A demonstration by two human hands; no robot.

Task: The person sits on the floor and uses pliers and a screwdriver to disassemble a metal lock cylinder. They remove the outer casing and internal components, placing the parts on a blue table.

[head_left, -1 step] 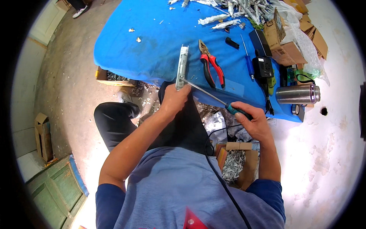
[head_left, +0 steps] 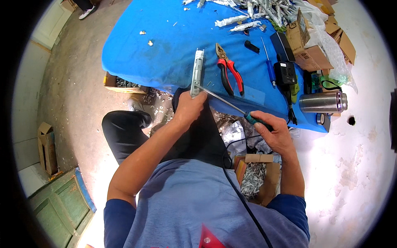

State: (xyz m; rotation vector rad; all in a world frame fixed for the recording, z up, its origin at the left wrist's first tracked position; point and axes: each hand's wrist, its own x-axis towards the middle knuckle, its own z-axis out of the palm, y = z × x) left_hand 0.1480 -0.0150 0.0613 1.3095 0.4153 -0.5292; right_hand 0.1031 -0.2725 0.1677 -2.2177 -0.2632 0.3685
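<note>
I see the slim grey-silver strip (head_left: 198, 71) mid-frame, just above centre, running up-frame over the near edge of the blue worktop (head_left: 136, 53). Likely light, stiff, thin-walled, maybe slick; I'd grip the lower end by its sides. Left hand (head_left: 191, 108) is closed there, pinching that end. Right hand (head_left: 276, 131), right of centre, is wrapped round the screwdriver (head_left: 235, 106) handle; tip's at the strip's lower part, can't tell if wedged in.

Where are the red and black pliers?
In the head view, the pliers lie on the blue cloth, right of the long grey part in the left hand.
</note>
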